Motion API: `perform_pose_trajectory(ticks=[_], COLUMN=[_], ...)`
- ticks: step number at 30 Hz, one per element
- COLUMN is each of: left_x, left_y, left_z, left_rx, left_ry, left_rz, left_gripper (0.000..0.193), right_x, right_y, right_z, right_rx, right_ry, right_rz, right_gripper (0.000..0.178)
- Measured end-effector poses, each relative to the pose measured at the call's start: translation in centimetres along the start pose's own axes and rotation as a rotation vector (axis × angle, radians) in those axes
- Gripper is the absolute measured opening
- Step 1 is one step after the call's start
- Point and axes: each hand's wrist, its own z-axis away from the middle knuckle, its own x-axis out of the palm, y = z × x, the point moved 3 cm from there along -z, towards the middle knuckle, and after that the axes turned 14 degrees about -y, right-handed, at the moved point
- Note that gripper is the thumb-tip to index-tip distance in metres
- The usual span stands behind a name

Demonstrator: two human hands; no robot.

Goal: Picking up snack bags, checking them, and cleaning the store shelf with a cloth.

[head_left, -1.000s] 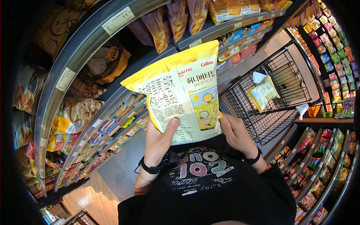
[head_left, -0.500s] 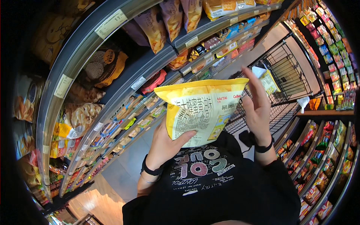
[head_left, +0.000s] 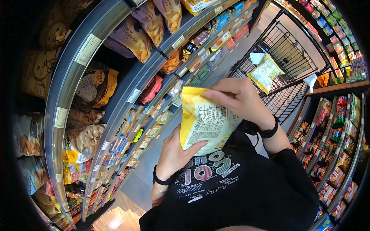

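Note:
A yellow and pale green snack bag (head_left: 206, 119) is held up in front of my chest, its printed back toward me. My left hand (head_left: 179, 150) grips the lower left side, thumb lying across the printed face and fingers hidden behind. At the top edge my right hand (head_left: 241, 98) pinches the bag, thumb in front, covering its upper right part. Beyond my right hand, a similar yellow bag (head_left: 266, 73) lies in a black wire shopping cart (head_left: 283, 98).
Shelves (head_left: 148, 69) of packaged snacks curve along my left. More racks of bright packets (head_left: 327, 165) stand at the right. A white cloth-like item (head_left: 257, 58) lies in the cart, and another white piece (head_left: 310, 81) hangs at its handle end.
My right hand has moved left, from open beside the bag to pinching its top edge. The bag has turned and tilted. The view has shifted, bringing more of the cart into sight.

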Motion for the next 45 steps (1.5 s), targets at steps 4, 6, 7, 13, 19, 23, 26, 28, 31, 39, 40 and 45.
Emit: perform_pose_trajectory(ticks=[4,6,7,13,19,23,26,28,31,39,40,45], left_x=[0.0,0.0,-0.1,-0.2,-1.2,-1.4,-1.3,-1.3,-1.3,-1.3,-1.3,-1.4], left_y=[0.3,0.5,0.5,0.1,-1.5,-1.4,-1.3,-1.1,-1.2,-1.0,-0.9,-0.2], left_z=[-0.1,-0.2,-0.2,0.0,1.3,1.3,1.3,1.3,1.2,1.0,0.9,0.7], left_rx=[-0.03,-0.017,-0.017,-0.007,-0.06,-0.049,-0.052,-0.042,-0.04,-0.036,-0.027,-0.01], left_ry=[0.036,0.029,0.028,0.018,0.158,0.111,0.089,0.106,0.101,0.092,0.092,0.097], left_rz=[0.102,0.068,0.068,0.03,0.36,0.391,0.383,0.398,0.402,0.353,0.343,0.275], left_gripper=[0.047,0.045,0.045,0.044,0.039,0.04,0.042,0.043,0.044,0.045,0.046,0.047], right_x=[-0.2,-0.3,-0.3,-0.6,-1.6,-0.3,0.1,0.9,1.9,1.3,1.0,0.8], right_y=[0.7,0.8,0.8,1.0,3.5,5.4,5.4,6.1,6.9,5.6,5.3,4.8], right_z=[0.1,0.1,0.1,0.3,1.9,2.9,3.2,3.6,4.6,3.8,3.8,3.7], right_rx=[0.162,0.17,0.162,0.139,0.092,0.213,0.277,0.299,0.25,0.217,0.242,0.291], right_ry=[0.039,0.041,0.041,0.065,0.171,0.163,0.13,0.086,0.038,0.111,0.102,0.14], right_rz=[-0.105,-0.113,-0.1,-0.034,0.108,-0.623,-0.793,-1.051,-1.11,-0.911,-0.858,-0.749], right_gripper=[0.02,0.02,0.019,0.017,0.033,0.038,0.036,0.038,0.039,0.033,0.032,0.031])
